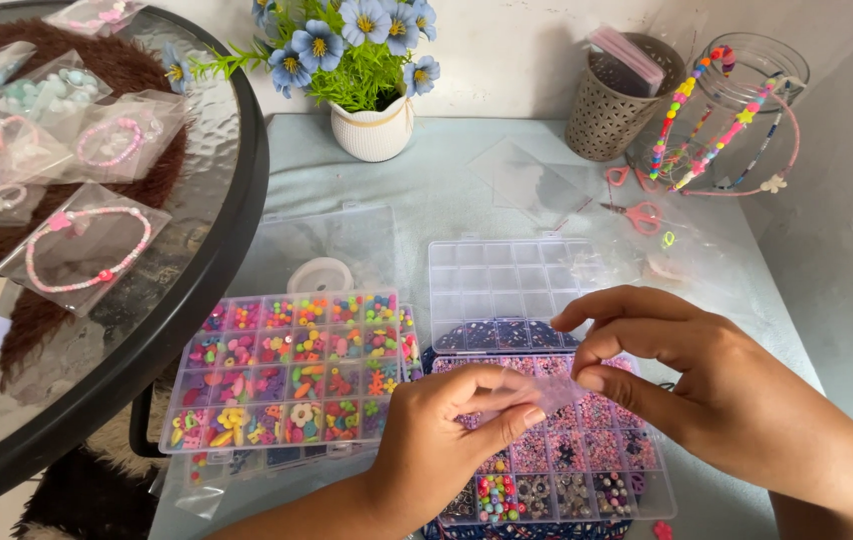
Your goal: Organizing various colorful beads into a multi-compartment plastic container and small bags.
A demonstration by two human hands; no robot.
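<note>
Hands (pixel 547 400) on clear plastic bag (pixel 554 392)

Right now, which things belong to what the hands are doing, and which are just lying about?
In use: left hand, right hand, small clear plastic bag pinched between them, clear compartmented bead box below.

Lying about: colourful bead organiser, pink-handled scissors, white pot of blue flowers, bagged pink bracelets.

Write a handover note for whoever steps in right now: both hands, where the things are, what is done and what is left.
Left hand and right hand pinch a small clear bag between them, above the open bead box. Second bead box, lid open, lies left of it. Scissors behind. Done: bracelets in bags lie on the glass table. Left: bag contents not discernible.
</note>
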